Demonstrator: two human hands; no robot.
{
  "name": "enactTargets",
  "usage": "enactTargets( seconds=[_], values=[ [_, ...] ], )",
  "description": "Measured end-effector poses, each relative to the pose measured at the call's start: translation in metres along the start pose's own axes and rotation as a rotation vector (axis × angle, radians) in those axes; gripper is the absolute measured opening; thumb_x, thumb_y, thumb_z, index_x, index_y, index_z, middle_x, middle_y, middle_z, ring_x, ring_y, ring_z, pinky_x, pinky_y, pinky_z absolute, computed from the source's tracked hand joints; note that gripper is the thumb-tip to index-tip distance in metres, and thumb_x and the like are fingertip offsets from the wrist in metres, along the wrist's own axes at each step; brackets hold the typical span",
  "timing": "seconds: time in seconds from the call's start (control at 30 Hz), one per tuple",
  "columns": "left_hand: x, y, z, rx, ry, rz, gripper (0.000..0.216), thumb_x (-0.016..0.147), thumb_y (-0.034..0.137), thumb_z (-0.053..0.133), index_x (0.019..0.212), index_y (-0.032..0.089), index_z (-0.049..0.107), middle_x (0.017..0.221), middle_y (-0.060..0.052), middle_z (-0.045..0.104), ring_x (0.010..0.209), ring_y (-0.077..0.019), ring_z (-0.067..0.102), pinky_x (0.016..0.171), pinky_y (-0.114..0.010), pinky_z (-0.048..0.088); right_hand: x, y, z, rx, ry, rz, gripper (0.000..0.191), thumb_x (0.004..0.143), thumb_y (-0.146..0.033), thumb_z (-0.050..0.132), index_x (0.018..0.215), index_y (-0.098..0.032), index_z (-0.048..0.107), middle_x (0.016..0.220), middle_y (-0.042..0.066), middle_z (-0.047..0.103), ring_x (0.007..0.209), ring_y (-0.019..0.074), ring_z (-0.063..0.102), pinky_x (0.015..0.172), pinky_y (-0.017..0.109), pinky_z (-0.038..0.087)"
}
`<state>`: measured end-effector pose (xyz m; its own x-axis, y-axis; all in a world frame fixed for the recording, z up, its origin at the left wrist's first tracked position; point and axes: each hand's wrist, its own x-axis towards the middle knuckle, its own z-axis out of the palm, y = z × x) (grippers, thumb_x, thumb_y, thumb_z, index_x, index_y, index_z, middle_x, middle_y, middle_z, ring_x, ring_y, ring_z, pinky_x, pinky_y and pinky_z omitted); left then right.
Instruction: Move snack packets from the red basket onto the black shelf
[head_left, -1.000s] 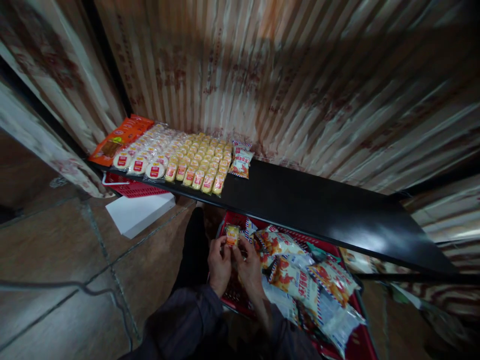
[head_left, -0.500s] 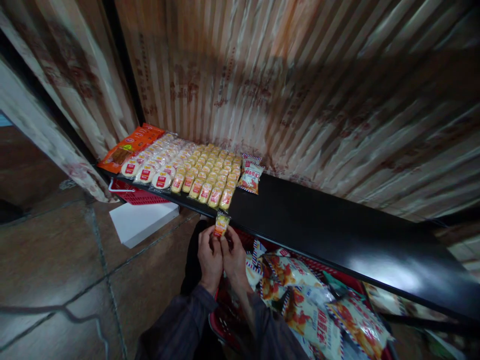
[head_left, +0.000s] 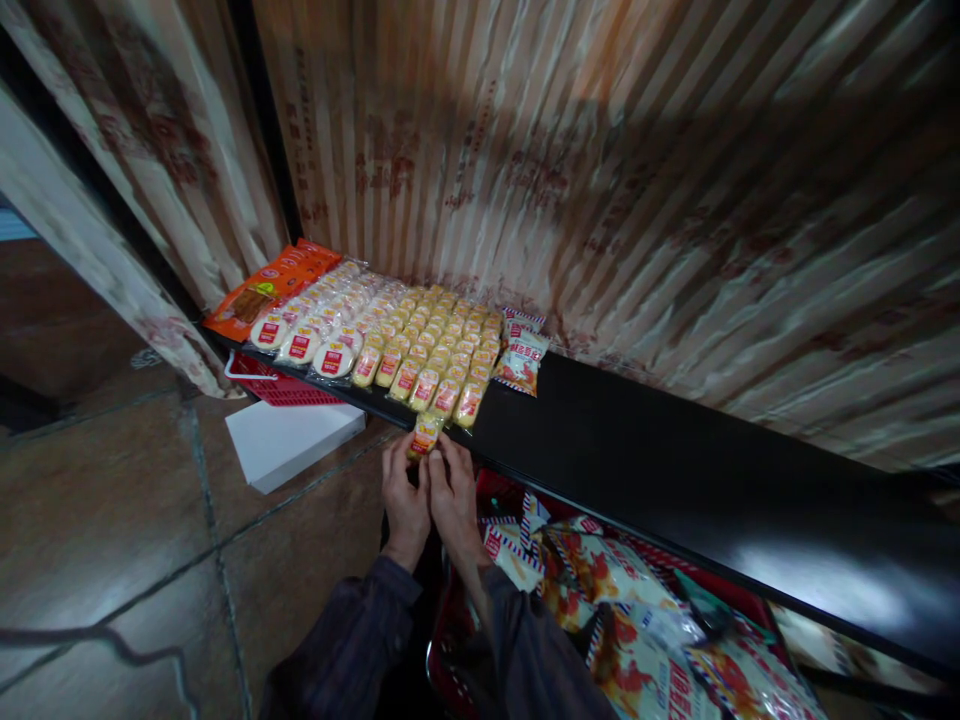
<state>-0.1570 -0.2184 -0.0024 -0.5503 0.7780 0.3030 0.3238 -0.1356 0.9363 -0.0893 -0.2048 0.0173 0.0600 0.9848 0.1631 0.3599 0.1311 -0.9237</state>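
My left hand [head_left: 405,495] and my right hand [head_left: 452,495] are side by side, both pinching one small yellow snack packet [head_left: 424,435] with a red label. The packet is held at the front edge of the black shelf [head_left: 637,450], just below the rows of like yellow packets [head_left: 439,350] laid out there. Left of those rows lie round white packets [head_left: 304,335] and orange bags [head_left: 270,285]. Right of them stands a red-and-white snack bag [head_left: 521,360].
A red basket [head_left: 450,640] under the shelf holds several larger snack bags [head_left: 630,620]. Another red basket [head_left: 270,385] and a white box [head_left: 289,440] sit on the brown tiled floor to the left. Corrugated striped walls close the back and left.
Both hands have lifted the small yellow packet from above the red basket up and forward to the shelf's front edge. The view has tilted with them.
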Motion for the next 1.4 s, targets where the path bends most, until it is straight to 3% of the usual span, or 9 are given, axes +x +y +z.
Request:
enactTargets(
  seconds=[0.23, 0.47, 0.63, 1.03, 1.2, 1.3, 1.4],
  values=[
    [0.028, -0.008, -0.004, 0.035, 0.02, -0.033, 0.037, 0.084, 0.026, 0.057, 0.12, 0.021, 0.055, 0.117, -0.01, 0.056, 0.106, -0.0213, 0.058, 0.088, -0.034, 0.051, 0.017, -0.007, 0.022, 0.025, -0.02, -0.087, 0.04, 0.089, -0.034, 0.043, 0.124, -0.021, 0.059, 0.115, 0.011, 0.06, 0.111, 0.0218, 0.056, 0.101, 0.038, 0.044],
    [0.058, -0.022, -0.004, 0.072, 0.099, 0.063, 0.035, 0.082, 0.023, 0.057, 0.117, 0.02, 0.056, 0.112, -0.01, 0.058, 0.104, -0.021, 0.058, 0.087, -0.036, 0.052, 0.03, -0.017, 0.038, 0.055, -0.036, -0.122, 0.042, 0.089, -0.036, 0.044, 0.124, -0.017, 0.058, 0.119, 0.012, 0.062, 0.112, 0.0211, 0.057, 0.102, 0.039, 0.043],
    [0.078, -0.032, 0.001, 0.09, 0.118, 0.13, 0.031, 0.083, 0.024, 0.057, 0.113, 0.02, 0.058, 0.109, -0.009, 0.059, 0.104, -0.0211, 0.058, 0.086, -0.036, 0.052, 0.04, -0.027, 0.043, 0.043, -0.063, -0.117, 0.045, 0.09, -0.036, 0.043, 0.125, -0.012, 0.057, 0.125, 0.015, 0.061, 0.116, 0.023, 0.056, 0.104, 0.041, 0.042],
    [0.098, -0.035, 0.01, 0.083, 0.105, 0.11, 0.031, 0.083, 0.02, 0.052, 0.113, 0.017, 0.058, 0.107, -0.01, 0.059, 0.092, -0.0175, 0.06, 0.075, -0.03, 0.054, 0.051, -0.029, 0.045, -0.021, -0.091, -0.167, 0.042, 0.092, -0.037, 0.042, 0.125, -0.016, 0.058, 0.129, 0.011, 0.061, 0.119, 0.0206, 0.058, 0.103, 0.037, 0.045],
    [0.103, -0.035, 0.01, 0.151, 0.089, 0.138, 0.03, 0.084, 0.022, 0.052, 0.114, 0.017, 0.059, 0.107, -0.01, 0.059, 0.093, -0.0181, 0.06, 0.078, -0.031, 0.053, 0.047, -0.019, 0.043, -0.088, -0.07, -0.314, 0.042, 0.093, -0.033, 0.041, 0.126, -0.014, 0.057, 0.129, 0.014, 0.061, 0.12, 0.021, 0.057, 0.103, 0.038, 0.046],
    [0.104, -0.035, 0.011, 0.252, 0.09, 0.187, 0.029, 0.085, 0.023, 0.053, 0.113, 0.016, 0.059, 0.104, -0.01, 0.062, 0.099, -0.0213, 0.058, 0.09, -0.038, 0.048, 0.045, -0.012, 0.035, -0.158, 0.017, -0.447, 0.038, 0.094, -0.027, 0.038, 0.123, -0.014, 0.059, 0.126, 0.014, 0.062, 0.121, 0.0209, 0.055, 0.104, 0.042, 0.045],
    [0.103, -0.034, 0.013, 0.324, 0.126, 0.237, 0.029, 0.088, 0.026, 0.05, 0.113, 0.014, 0.06, 0.104, -0.012, 0.063, 0.101, -0.0237, 0.056, 0.092, -0.041, 0.046, 0.047, -0.006, 0.022, -0.257, 0.119, -0.544, 0.036, 0.094, -0.022, 0.037, 0.122, -0.016, 0.058, 0.13, 0.013, 0.059, 0.128, 0.0218, 0.048, 0.107, 0.047, 0.04]
  ],
)
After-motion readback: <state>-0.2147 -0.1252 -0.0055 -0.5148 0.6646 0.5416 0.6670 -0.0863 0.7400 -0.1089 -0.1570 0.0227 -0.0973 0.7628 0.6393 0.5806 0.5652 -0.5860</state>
